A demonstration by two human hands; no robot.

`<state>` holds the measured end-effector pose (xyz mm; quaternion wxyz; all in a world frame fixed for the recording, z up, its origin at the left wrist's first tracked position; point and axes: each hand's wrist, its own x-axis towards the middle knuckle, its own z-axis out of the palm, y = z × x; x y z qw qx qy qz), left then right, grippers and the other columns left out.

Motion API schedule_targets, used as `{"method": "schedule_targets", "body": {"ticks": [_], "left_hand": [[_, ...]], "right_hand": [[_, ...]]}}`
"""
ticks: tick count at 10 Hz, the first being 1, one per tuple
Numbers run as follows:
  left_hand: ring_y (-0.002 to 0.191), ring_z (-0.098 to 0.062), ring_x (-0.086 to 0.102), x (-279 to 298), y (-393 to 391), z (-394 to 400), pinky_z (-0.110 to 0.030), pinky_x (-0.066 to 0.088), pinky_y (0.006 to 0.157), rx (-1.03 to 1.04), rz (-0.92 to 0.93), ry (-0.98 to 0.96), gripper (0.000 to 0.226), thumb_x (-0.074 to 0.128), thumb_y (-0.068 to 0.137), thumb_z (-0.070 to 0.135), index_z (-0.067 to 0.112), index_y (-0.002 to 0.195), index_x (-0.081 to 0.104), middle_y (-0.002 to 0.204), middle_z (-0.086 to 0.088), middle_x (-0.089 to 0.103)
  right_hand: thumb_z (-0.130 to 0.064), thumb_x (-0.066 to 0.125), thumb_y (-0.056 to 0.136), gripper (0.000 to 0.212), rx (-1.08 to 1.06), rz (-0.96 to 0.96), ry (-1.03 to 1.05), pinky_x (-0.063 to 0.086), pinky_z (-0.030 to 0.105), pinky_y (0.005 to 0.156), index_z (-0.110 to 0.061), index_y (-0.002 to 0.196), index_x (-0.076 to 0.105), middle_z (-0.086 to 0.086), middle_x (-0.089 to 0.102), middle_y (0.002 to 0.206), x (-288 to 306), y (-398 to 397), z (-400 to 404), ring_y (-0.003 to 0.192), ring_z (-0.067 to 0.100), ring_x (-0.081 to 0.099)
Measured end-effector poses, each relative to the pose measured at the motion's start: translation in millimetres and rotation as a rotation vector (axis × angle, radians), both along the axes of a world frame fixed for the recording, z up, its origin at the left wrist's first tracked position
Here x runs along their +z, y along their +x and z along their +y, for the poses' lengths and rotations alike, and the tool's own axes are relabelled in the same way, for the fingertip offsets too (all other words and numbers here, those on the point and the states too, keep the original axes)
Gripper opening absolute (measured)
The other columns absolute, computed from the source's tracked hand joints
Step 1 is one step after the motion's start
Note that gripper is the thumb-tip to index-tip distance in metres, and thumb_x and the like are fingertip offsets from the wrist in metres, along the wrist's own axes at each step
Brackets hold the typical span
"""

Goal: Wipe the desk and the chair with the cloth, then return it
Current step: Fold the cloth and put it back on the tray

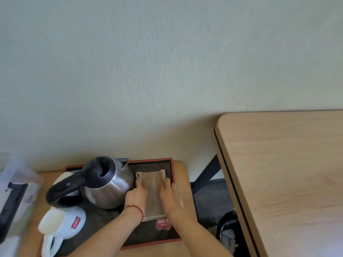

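A folded beige cloth (152,190) lies flat on a black tray with a red rim (173,169), to the right of a steel kettle. My left hand (136,195) holds the cloth's left edge, with a red string around the wrist. My right hand (169,197) rests on the cloth's right edge, fingers curled over it. The wooden desk (287,173) fills the right side, its top bare. No chair is in view.
A steel kettle with a black handle (104,184) stands on the tray, touching my left hand's side. White cups (63,223) sit at the tray's left. A low wooden stand (182,171) carries the tray. A black waste bin (229,236) stands between stand and desk.
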<state>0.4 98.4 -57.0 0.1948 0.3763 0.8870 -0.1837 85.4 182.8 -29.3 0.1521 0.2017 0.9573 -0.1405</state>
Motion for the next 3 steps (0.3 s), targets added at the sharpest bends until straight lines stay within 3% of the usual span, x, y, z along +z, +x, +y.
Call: {"method": "schedule_targets", "body": {"ticks": [1, 2, 3], "left_hand": [[0.101, -0.018, 0.061, -6, 8, -3, -0.027, 0.050, 0.059, -0.167, 0.205, -0.132, 0.057, 0.036, 0.094, 0.005, -0.008, 0.143, 0.009, 0.145, -0.018, 0.034], [0.106, -0.028, 0.042, 13, 9, -6, -0.032, 0.043, 0.068, -0.456, 0.456, -0.324, 0.062, 0.046, 0.090, 0.028, -0.001, 0.141, 0.024, 0.135, -0.021, 0.030], [0.136, -0.041, 0.017, 9, 2, -8, -0.050, 0.018, 0.112, -0.653, 0.549, -0.427, 0.077, 0.040, 0.092, 0.048, 0.000, 0.146, 0.014, 0.151, -0.024, 0.017]], "right_hand": [[0.006, 0.045, 0.093, 0.066, -0.115, -0.065, 0.073, 0.041, 0.041, 0.107, 0.006, 0.148, 0.009, 0.018, 0.008, 0.157, -10, -1, 0, 0.137, 0.035, 0.024], [0.001, 0.057, 0.087, 0.059, -0.011, 0.026, 0.109, 0.023, 0.044, 0.117, 0.007, 0.141, 0.034, 0.018, -0.003, 0.160, -18, 2, 16, 0.145, 0.035, 0.009], [-0.009, 0.047, 0.095, 0.053, 0.041, 0.113, 0.041, 0.010, 0.031, 0.122, -0.003, 0.145, 0.031, 0.013, 0.011, 0.161, -32, 2, 30, 0.149, 0.026, 0.006]]}}
